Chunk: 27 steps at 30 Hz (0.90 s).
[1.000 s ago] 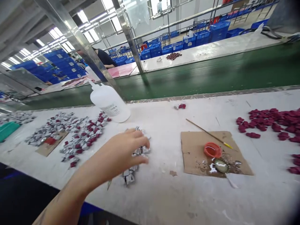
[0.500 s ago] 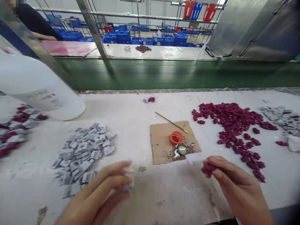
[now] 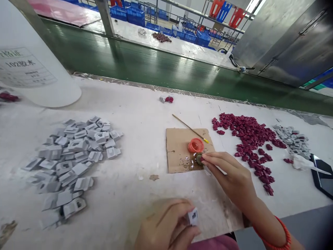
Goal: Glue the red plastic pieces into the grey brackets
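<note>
My left hand (image 3: 166, 225) is closed around a small grey plastic part (image 3: 193, 216), its slotted face turned to the right. My right hand (image 3: 231, 175) pinches a small maroon part (image 3: 203, 158), mostly hidden by the fingertips, at a small round metal cap (image 3: 199, 159) of liquid. The cap rests on a wet piece of cardboard (image 3: 173, 147). Just behind it stands a red-orange cup (image 3: 196, 145). A thin stick with a yellow tip (image 3: 187, 126) lies across the cardboard's far edge.
Loose grey parts (image 3: 78, 149) lie heaped at left, maroon parts (image 3: 247, 130) at right. More grey parts (image 3: 292, 139), a white crumpled item (image 3: 301, 162) and a dark-framed device (image 3: 321, 178) are farther right. A large white container (image 3: 31, 74) stands back left. A green conveyor (image 3: 145, 64) runs behind.
My right hand has moved left with the maroon part to the metal cap. My left hand has moved right and nearer to me, still holding the grey part. The view has tilted and shifted.
</note>
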{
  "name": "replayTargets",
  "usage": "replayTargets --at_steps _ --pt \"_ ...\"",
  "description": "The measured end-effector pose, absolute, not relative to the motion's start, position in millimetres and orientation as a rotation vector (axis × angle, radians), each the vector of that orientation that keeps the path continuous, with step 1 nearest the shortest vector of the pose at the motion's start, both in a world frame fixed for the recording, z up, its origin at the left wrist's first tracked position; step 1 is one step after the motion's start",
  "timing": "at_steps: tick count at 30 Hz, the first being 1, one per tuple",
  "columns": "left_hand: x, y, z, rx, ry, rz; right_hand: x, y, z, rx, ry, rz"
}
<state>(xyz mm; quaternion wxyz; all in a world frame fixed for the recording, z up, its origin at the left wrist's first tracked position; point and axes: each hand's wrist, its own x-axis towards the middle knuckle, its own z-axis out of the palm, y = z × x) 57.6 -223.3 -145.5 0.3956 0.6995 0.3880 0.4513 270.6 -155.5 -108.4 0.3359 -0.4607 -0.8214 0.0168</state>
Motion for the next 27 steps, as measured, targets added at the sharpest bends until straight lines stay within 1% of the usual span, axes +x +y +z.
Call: replayTargets --at_steps 2,5,17,20,24,27 --pt "56.3 -221.9 -151.3 2.028 0.998 1.143 270.7 -153.7 -108.4 -1.213 -2.156 0.048" --pt "56.2 -220.5 -154.0 2.168 1.03 1.165 270.6 -152.9 -107.4 -1.219 -2.162 0.057" --pt "59.0 -220.7 -151.6 2.132 1.154 1.193 271.5 -158.7 -107.0 -1.287 -2.069 0.14" --pt "58.6 -222.0 -151.5 2.129 1.199 1.186 266.4 -173.4 -105.0 -1.331 -1.876 0.284" --pt "59.3 -224.0 -149.8 2.1 1.239 1.2 249.9 -202.9 -106.8 -1.326 -1.579 0.63" --pt "60.8 -224.6 -147.5 2.056 1.249 1.209 238.9 -223.3 -114.5 -1.308 -1.506 0.754"
